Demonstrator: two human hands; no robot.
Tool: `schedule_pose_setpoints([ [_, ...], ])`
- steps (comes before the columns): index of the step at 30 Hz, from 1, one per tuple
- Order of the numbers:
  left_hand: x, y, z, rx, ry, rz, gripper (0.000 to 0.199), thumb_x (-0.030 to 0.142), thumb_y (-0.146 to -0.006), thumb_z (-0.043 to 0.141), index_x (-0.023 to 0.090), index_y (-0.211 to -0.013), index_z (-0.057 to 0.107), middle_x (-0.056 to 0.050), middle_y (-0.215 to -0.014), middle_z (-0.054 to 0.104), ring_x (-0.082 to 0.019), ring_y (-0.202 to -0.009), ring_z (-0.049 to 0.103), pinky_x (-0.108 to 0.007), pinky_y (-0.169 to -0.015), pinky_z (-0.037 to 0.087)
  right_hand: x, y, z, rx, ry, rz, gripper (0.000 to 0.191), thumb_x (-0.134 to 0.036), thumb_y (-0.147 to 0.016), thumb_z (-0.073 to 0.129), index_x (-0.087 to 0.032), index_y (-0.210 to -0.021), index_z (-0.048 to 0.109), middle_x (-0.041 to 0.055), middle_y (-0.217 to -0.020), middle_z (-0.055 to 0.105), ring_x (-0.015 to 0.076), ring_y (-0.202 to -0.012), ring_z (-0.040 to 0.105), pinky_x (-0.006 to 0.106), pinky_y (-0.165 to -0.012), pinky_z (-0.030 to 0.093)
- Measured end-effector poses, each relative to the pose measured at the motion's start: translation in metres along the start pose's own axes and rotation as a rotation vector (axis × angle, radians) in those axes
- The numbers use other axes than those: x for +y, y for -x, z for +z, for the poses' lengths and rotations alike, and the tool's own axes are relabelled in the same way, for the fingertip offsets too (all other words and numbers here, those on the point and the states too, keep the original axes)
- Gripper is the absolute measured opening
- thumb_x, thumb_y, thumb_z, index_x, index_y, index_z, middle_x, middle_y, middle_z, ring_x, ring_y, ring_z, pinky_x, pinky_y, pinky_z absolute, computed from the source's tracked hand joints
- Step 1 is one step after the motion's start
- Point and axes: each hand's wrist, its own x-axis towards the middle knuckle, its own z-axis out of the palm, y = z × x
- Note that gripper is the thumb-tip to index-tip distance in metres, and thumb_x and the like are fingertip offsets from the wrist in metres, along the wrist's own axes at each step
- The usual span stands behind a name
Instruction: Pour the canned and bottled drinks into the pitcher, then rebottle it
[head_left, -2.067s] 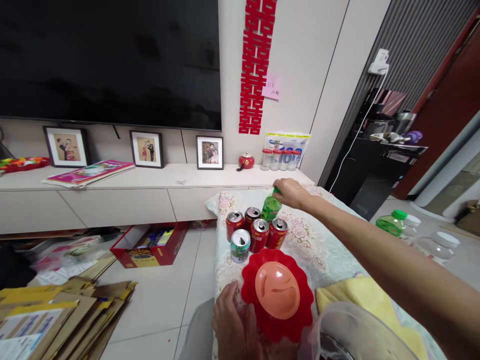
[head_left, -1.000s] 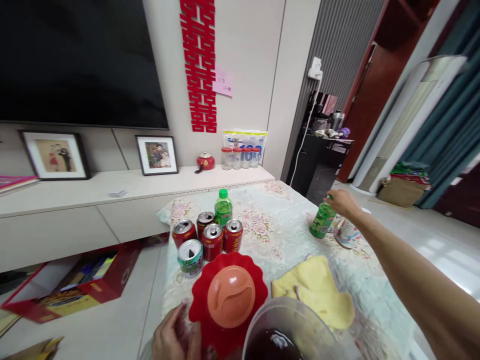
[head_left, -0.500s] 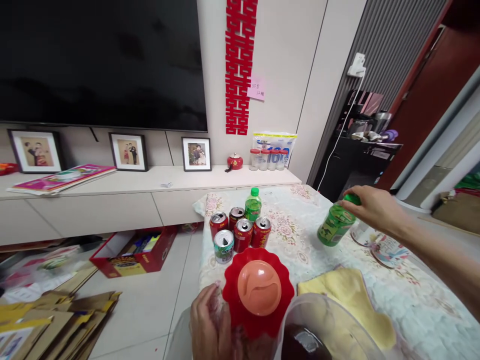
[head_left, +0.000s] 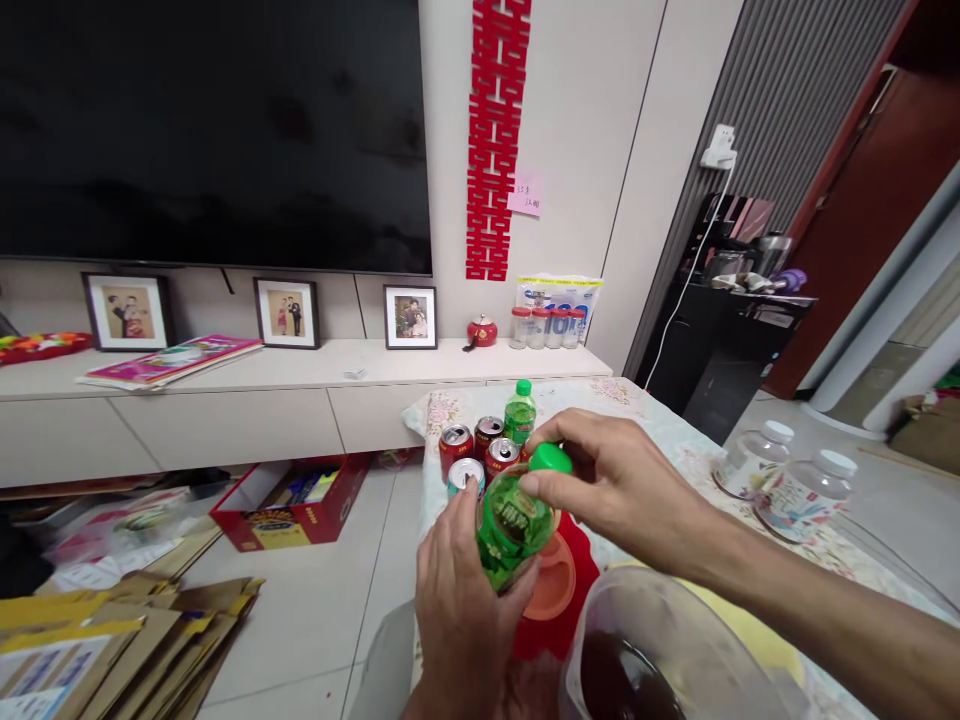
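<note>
A green drink bottle is held tilted over the table's near left part. My left hand is closed round its body. My right hand grips the bottle at its green cap, thumb and fingers on either side. Right below the bottle lies a red scalloped lid with an orange centre, partly hidden. Just behind are several opened drink cans and a second green bottle. Near my right forearm stands a clear plastic container with dark liquid in it.
Two clear bottles with white caps stand at the table's right side. A yellow cloth lies behind the container. On the floor to the left are a red box and brown cardboard. A low white cabinet runs along the wall.
My right hand has brought the green bottle from the table's right side to the middle, above the red lid. My left hand has left the lid's side and taken hold of the bottle.
</note>
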Motion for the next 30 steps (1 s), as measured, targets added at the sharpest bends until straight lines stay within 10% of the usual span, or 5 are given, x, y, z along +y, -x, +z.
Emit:
schedule_pose_setpoints([
  [9,-0.014,0.020,-0.018,-0.233,0.070,-0.081,0.057,0.029,-0.085,0.068,0.021,-0.140,0.052,-0.011,-0.121,0.078,-0.029,-0.103,0.079,-0.037,-0.080,0.066,0.002,0.010,0.000,-0.266,0.306,0.041,0.036,-0.046,-0.102,0.052,-0.019,-0.078,0.051,0.0008,-0.072,0.056,0.0138,-0.063,0.040,0.030,-0.061,0.029],
  [21,-0.020,0.015,-0.035,-0.331,0.125,0.108,0.061,0.021,-0.082,0.064,0.021,-0.141,0.048,-0.010,-0.121,0.077,-0.026,-0.107,0.078,-0.034,-0.082,0.067,0.020,0.029,-0.017,-0.287,0.061,-0.387,0.024,-0.032,-0.110,0.049,-0.017,-0.097,0.061,0.0039,-0.094,0.067,0.0150,-0.084,0.057,0.028,-0.076,0.039],
  [30,-0.031,0.025,-0.033,-0.279,-0.070,0.301,0.068,0.028,-0.083,0.068,0.018,-0.146,0.044,-0.014,-0.121,0.077,-0.031,-0.104,0.078,-0.040,-0.078,0.067,0.022,0.047,-0.011,-0.298,0.123,0.057,0.045,-0.053,-0.108,0.046,-0.019,-0.079,0.052,-0.0010,-0.075,0.055,0.0134,-0.066,0.044,0.029,-0.064,0.034],
])
